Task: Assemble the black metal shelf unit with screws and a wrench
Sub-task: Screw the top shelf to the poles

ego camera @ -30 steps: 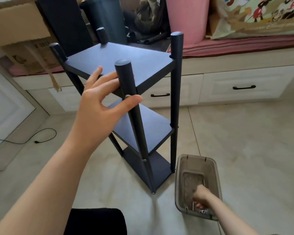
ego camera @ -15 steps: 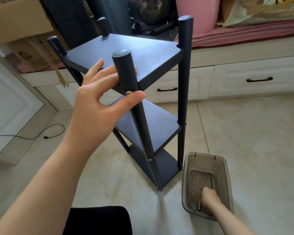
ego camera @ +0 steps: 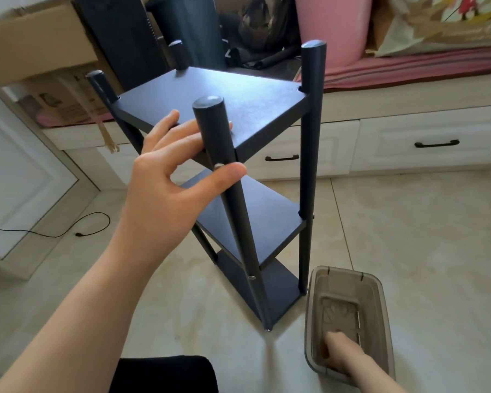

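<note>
Right hand (ego camera: 341, 350) deeper in bin (ego camera: 386, 313), left hand (ego camera: 167, 177) gripping shelf post (ego camera: 219, 143), no legible labels

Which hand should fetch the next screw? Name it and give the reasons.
Right. The right hand is already down inside the bin beside the shelf, while the left hand holds the near post, steadying it.

Your shelf unit (ego camera: 238, 109) shows matt black metal with a finely textured top panel. At 5 o'clock, note the container (ego camera: 386, 321) of translucent grey-brown plastic. The floor (ego camera: 408, 236) is smooth, faintly glossy tile. At 10 o'clock sits a box (ego camera: 34, 43) of plain brown cardboard.
</note>
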The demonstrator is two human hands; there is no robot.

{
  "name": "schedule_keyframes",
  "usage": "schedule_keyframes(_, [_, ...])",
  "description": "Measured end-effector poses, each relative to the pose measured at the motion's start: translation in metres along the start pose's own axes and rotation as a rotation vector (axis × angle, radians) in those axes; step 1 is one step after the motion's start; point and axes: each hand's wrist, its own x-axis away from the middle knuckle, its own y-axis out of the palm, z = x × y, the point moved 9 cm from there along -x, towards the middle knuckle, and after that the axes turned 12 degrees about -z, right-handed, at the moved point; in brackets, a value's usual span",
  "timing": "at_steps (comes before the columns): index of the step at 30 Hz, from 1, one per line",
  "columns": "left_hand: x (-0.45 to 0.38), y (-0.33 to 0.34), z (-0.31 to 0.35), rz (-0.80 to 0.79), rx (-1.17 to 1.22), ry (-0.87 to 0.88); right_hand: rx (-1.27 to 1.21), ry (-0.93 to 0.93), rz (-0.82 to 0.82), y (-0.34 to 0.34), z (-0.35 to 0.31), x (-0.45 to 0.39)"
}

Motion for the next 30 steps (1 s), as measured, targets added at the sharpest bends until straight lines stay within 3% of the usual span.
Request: schedule_keyframes(30, [-0.005,0.004,0.003,-0.012,0.026,0.022,-0.292,-0.118,0.199,-0.051,-0.008,0.033])
